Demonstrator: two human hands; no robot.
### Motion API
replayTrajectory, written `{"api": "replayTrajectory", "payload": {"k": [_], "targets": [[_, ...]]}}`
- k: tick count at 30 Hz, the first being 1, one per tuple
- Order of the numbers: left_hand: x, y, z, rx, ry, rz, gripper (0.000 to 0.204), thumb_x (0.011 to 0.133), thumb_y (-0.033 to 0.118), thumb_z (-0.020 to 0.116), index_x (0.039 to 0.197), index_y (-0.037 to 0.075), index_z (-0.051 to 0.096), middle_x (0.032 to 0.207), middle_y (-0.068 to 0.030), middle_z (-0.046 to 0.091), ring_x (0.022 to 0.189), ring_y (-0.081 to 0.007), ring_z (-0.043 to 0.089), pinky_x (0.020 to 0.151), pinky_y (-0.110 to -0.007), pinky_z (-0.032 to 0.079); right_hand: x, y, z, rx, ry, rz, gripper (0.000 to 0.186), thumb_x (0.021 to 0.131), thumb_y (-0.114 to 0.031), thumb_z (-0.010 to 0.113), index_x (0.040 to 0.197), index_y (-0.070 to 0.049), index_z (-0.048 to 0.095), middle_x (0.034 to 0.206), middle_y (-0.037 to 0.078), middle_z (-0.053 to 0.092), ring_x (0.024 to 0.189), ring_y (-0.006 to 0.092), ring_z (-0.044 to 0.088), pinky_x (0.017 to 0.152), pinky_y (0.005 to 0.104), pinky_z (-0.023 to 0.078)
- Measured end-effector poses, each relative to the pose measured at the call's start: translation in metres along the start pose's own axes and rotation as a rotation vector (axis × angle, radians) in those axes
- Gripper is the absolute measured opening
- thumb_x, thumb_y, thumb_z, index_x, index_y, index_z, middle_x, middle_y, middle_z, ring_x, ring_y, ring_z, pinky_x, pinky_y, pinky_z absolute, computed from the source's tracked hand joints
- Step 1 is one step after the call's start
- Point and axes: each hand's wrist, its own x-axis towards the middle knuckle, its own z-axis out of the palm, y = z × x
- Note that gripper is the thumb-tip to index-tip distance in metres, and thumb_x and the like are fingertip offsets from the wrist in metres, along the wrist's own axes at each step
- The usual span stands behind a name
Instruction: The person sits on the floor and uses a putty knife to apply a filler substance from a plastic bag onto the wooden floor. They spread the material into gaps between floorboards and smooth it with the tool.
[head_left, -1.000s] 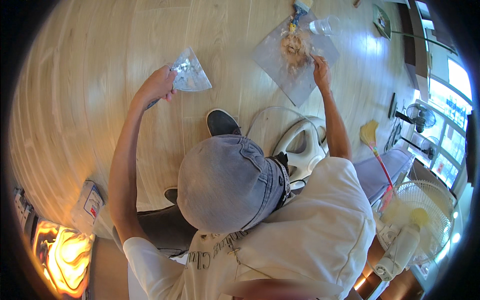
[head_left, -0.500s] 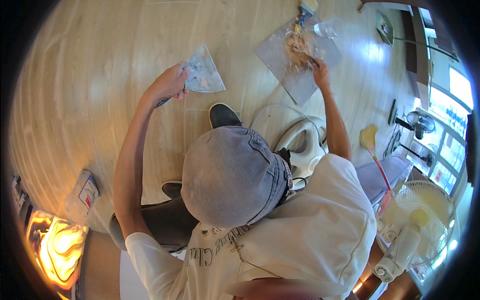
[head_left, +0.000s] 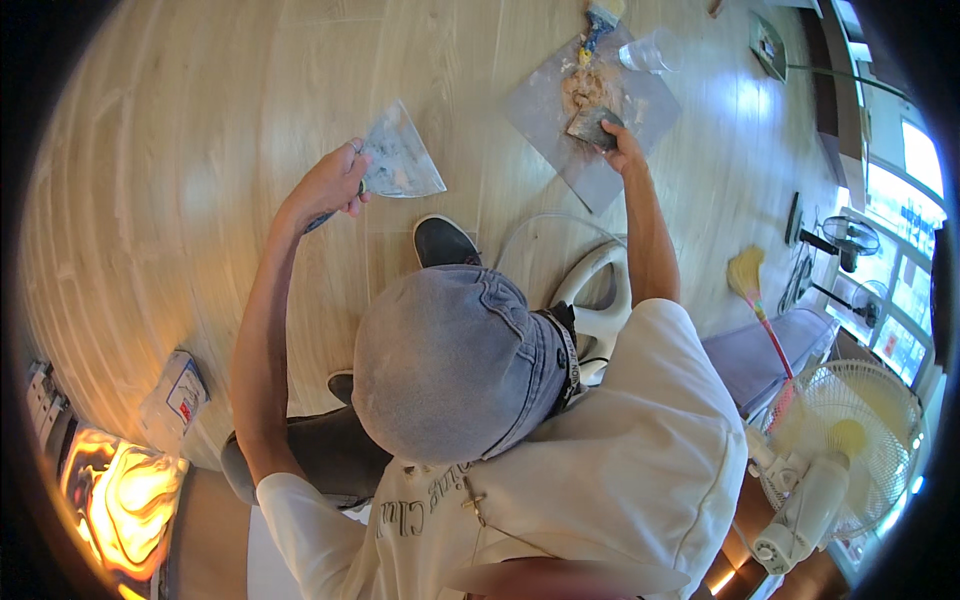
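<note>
Your left hand [head_left: 330, 185] grips the wide, stiff metal scraper [head_left: 400, 162] by its handle, while your right hand [head_left: 622, 150] clamps a small scraper [head_left: 592, 127] on the grey board [head_left: 560, 150] with soft paste

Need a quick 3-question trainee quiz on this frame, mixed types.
1. True or false: the left hand holds a wide scraper above the wood floor.
2. What does the right hand press its small scraper onto? A) grey board B) broom C) fan
3. Fill in: a clear ___ stands at the board's far corner.

Key: 1 true; 2 A, the grey board, by the tan putty; 3 cup.
</note>
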Motion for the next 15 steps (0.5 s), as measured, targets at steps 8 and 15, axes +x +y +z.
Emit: {"api": "replayTrajectory", "payload": {"k": [8,15], "targets": [[0.010,0.013,0.024,-0.067,-0.002,0.097,0.041,0.109,0.024,0.043,0.136,-0.006,0.046,0.073,-0.0070,0.063,0.052,-0.0113,0.057,0.049,-0.027,0.048,-0.012,-0.005,-0.020,0.060,-0.170,-0.007,0.039,0.093,-0.016,0.071,0.129,-0.009,0.059,0.123,0.007,0.067,0.108,0.0238,0.066,0.093,0.0439,0.054],[0.062,0.048,0.063,-0.143,-0.103,0.241,0.033,0.110,0.029,0.041,0.122,0.000,0.052,0.075,-0.0062,0.064,0.055,-0.0101,0.059,0.050,-0.026,0.048,-0.078,-0.039,0.002,-0.036,-0.375,-0.317,0.041,0.096,-0.015,0.069,0.133,-0.004,0.057,0.123,0.007,0.067,0.112,0.0217,0.065,0.100,0.0394,0.051]]}}
